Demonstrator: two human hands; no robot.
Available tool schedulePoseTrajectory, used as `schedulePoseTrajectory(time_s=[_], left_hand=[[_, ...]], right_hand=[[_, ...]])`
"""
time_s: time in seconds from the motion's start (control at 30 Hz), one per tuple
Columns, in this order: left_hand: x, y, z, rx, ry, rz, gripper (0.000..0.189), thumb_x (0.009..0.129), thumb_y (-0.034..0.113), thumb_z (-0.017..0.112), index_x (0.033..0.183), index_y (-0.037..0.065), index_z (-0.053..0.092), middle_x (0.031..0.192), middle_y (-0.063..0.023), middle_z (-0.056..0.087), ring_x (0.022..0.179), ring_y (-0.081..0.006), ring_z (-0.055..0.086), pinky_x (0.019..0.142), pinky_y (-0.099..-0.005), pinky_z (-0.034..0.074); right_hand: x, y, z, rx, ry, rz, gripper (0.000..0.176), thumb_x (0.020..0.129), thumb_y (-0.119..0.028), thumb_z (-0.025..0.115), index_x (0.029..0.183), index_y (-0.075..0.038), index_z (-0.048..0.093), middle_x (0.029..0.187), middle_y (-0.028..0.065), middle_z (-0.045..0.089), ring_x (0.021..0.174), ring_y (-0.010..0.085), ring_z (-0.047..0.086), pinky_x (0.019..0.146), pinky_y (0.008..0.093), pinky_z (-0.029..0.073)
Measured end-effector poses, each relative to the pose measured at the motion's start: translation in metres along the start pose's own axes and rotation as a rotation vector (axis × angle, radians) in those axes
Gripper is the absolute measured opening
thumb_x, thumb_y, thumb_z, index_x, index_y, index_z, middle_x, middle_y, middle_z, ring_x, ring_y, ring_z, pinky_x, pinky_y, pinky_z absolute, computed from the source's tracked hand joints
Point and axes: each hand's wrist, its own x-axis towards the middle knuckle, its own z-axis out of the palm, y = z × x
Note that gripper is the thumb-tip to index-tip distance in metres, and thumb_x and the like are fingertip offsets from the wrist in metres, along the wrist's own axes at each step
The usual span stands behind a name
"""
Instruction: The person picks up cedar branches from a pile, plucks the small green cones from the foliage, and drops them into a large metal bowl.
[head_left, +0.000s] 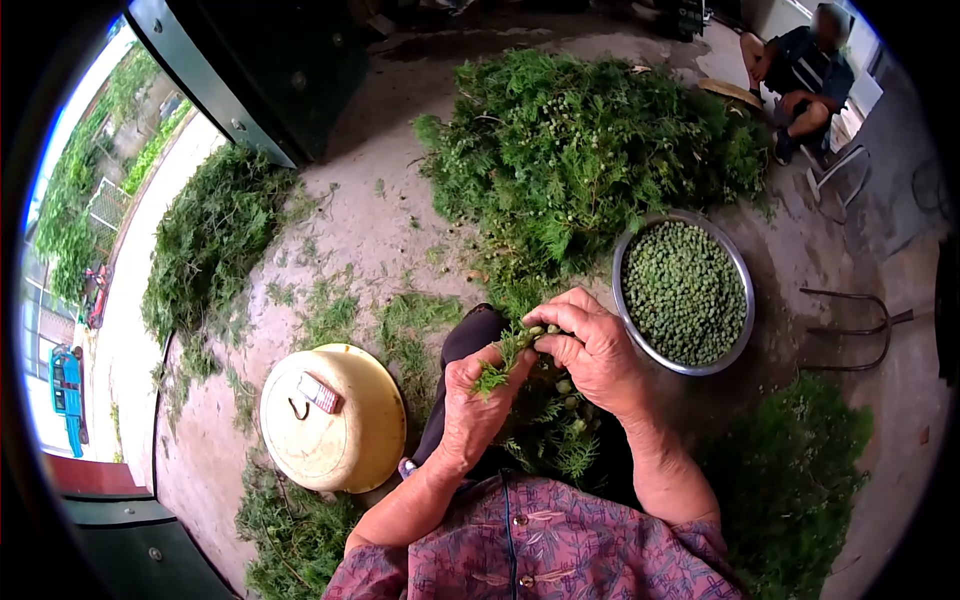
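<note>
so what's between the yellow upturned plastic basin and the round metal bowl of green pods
In the head view, the left hand and right hand gripping a leafy green sprig, above a dark-trousered leg strewn with green cuttings.

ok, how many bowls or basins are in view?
2. A round steel bowl full of green seed cones sits beside the right hand; a yellow plastic basin, upside down, lies left of the left hand. The foliage heaps could hide more.

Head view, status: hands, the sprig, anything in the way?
One conifer sprig, pinched by left hand and right hand, over the lap. To the right, apart, metal bowl full of green cones. Nothing between.
</note>
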Motion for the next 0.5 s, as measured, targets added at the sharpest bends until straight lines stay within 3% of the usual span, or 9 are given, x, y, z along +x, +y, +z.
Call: schedulePoseTrajectory(time_s=[0.07,0.17,0.2,0.23,0.3,0.4,0.43,0.5], left_hand=[[-0.001,0.004,-0.003,0.02,-0.027,-0.031,0.005,0.078,0.003,0.066,0.075,0.002,0.062,0.055,-0.0004,0.049,0.051,-0.0064,0.037,0.046,-0.0233,0.035],[-0.002,0.004,-0.007,-0.014,-0.043,-0.093,0.003,0.078,0.003,0.066,0.077,0.002,0.063,0.055,-0.0002,0.05,0.051,-0.006,0.039,0.047,-0.0233,0.036],[-0.002,0.003,-0.008,-0.036,-0.044,-0.116,0.003,0.078,0.003,0.066,0.076,0.002,0.063,0.054,-0.0002,0.05,0.051,-0.0059,0.039,0.047,-0.0234,0.036],[-0.001,0.004,-0.009,-0.024,-0.036,-0.114,0.003,0.078,0.003,0.066,0.076,0.002,0.063,0.054,-0.0004,0.049,0.051,-0.006,0.039,0.047,-0.0236,0.036],[-0.001,0.005,-0.009,-0.001,-0.022,-0.112,0.003,0.078,0.003,0.066,0.076,0.002,0.063,0.053,-0.0008,0.049,0.05,-0.0061,0.038,0.046,-0.0238,0.036],[0.0,-0.001,-0.005,0.062,-0.003,0.001,0.007,0.078,0.004,0.066,0.073,0.002,0.062,0.052,-0.002,0.048,0.05,-0.0069,0.037,0.045,-0.0244,0.036],[0.001,-0.005,-0.004,0.073,-0.007,0.017,0.008,0.078,0.004,0.066,0.073,0.001,0.061,0.052,-0.0026,0.048,0.05,-0.0073,0.037,0.045,-0.0246,0.036],[0.0,-0.012,-0.004,0.098,-0.015,0.048,0.01,0.077,0.004,0.067,0.071,0.001,0.059,0.052,-0.0039,0.049,0.05,-0.0081,0.037,0.045,-0.025,0.036]], right_hand=[[-0.001,0.007,0.002,-0.025,0.017,-0.051,0.012,0.082,-0.005,0.06,0.093,-0.001,0.059,0.078,0.0026,0.051,0.057,0.0099,0.048,0.05,0.021,0.04],[-0.007,0.014,-0.007,0.984,-0.008,0.527,0.012,0.087,-0.013,0.056,0.094,-0.003,0.057,0.071,0.0022,0.051,0.053,0.0094,0.045,0.043,0.0204,0.032],[-0.004,0.016,-0.009,1.089,0.007,0.459,0.014,0.09,-0.018,0.053,0.094,-0.004,0.056,0.068,0.0008,0.05,0.051,0.0069,0.042,0.041,0.0189,0.025],[-0.004,0.013,-0.01,1.061,0.121,0.465,0.013,0.089,-0.015,0.054,0.093,-0.003,0.055,0.067,0.0004,0.05,0.052,0.0062,0.042,0.041,0.0179,0.027],[-0.001,0.002,-0.01,0.975,0.148,0.452,0.011,0.088,-0.012,0.055,0.093,-0.002,0.055,0.068,0.001,0.051,0.053,0.0055,0.043,0.042,0.0171,0.029],[-0.001,-0.006,-0.008,0.923,0.079,0.398,0.011,0.086,-0.007,0.054,0.095,-0.002,0.054,0.072,0.0023,0.053,0.056,0.0057,0.046,0.042,0.0165,0.031],[-0.002,-0.002,-0.011,0.79,-0.023,0.402,0.015,0.084,-0.005,0.054,0.098,0.0,0.056,0.082,0.0018,0.054,0.057,0.0059,0.048,0.046,0.0171,0.035],[-0.001,-0.015,-0.005,0.345,-0.043,0.296,0.021,0.08,-0.004,0.06,0.1,-0.001,0.059,0.086,0.002,0.054,0.064,0.0094,0.051,0.055,0.0208,0.042]])
